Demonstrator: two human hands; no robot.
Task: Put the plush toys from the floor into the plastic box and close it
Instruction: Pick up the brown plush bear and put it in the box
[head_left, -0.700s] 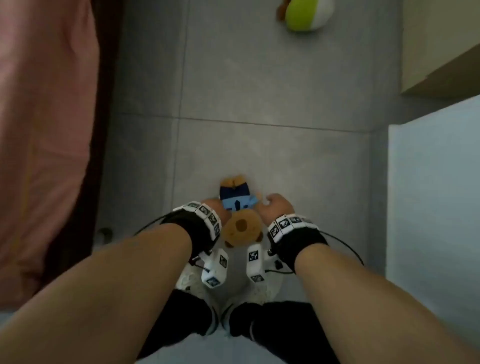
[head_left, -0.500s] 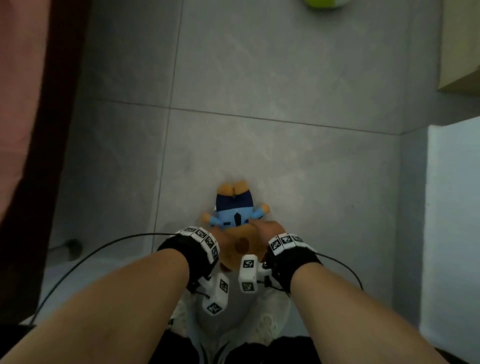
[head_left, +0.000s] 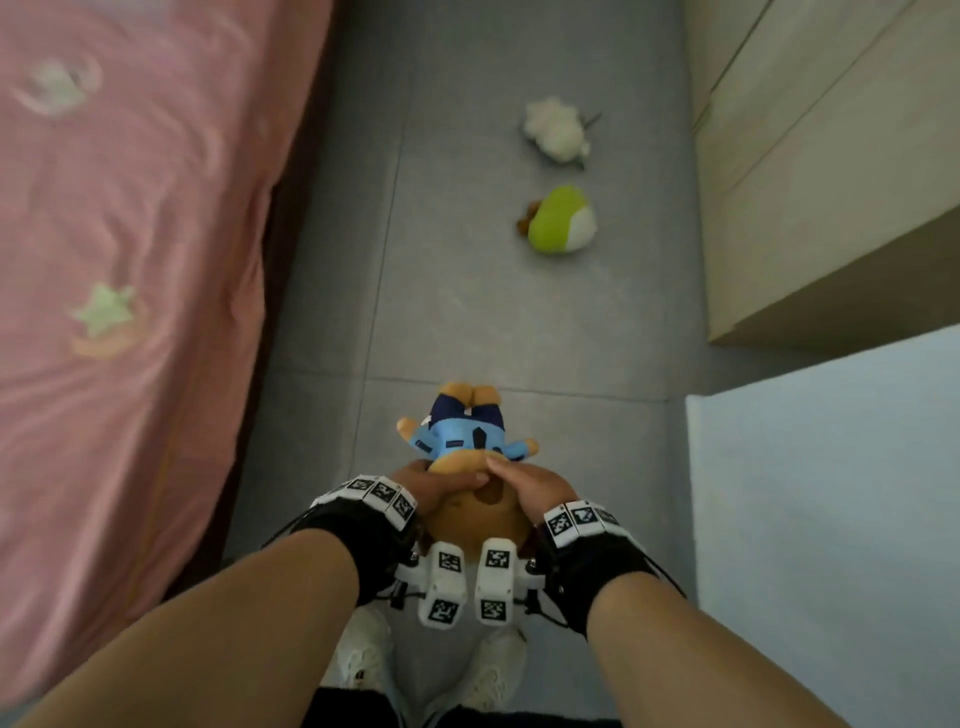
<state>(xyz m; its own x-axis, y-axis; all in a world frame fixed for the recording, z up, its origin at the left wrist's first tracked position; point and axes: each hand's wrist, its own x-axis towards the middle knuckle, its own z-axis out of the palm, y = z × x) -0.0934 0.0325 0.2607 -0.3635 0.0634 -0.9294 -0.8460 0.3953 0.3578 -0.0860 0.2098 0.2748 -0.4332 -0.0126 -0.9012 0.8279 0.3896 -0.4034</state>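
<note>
Head view, bear: a brown plush bear (head_left: 470, 457) in a blue shirt and dark shorts, head toward the person, feet pointing away, above the grey floor (head_left: 467, 312) in front of the white shoes (head_left: 363, 660)
Head view, left hand: the left hand (head_left: 426, 483) is wrapped round the left side of the bear's head, fingers closed across it
Head view, right hand: the right hand (head_left: 530, 488) is curled over the right side of the same head, so both hands grip the one toy
Head view, feel: looks light, soft and squashy, not slippery or fragile; the stuffed head gives the firmest hold, the thin arms would flop
Head view, still on floor: a green and white toy (head_left: 563, 221) and a fluffy white toy (head_left: 556, 130) lie well apart from the bear, near the cupboard (head_left: 831, 182)
Head view, box: the pale flat surface (head_left: 831, 493) at the right may be the box lid, I cannot tell
Head view, bed: pink bedding (head_left: 130, 260) fills the left side
</note>
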